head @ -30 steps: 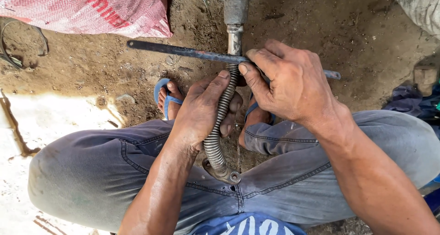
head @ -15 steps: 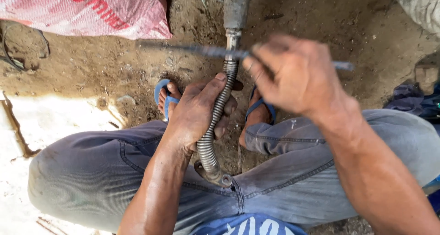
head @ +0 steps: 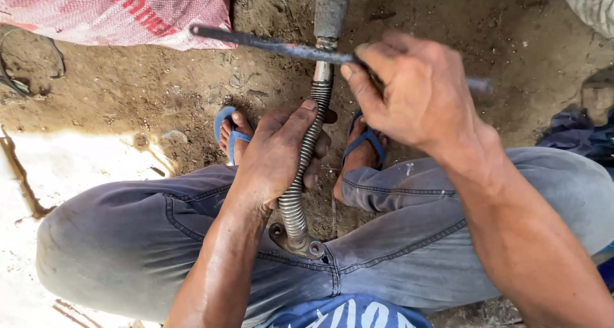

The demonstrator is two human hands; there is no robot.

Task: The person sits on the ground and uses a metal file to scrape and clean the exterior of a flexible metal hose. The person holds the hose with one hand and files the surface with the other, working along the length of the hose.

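An outdoor dirt-floor repair yard, workshop-style: bare packed earth (head: 153, 97) fills the frame, a red woven sack (head: 109, 11) lies upper left, and the worker squats in blue flip-flops (head: 366, 139), centre.

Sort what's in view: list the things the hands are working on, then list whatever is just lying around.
In hand:
- ribbed grey metal flexible hose, gripped by the left hand
- long dark metal bar, gripped by the right hand
- grey metal fitting at the hose's far end

Lying about:
- pink woven plastic sack
- blue crumpled cloth
- thin wire loop
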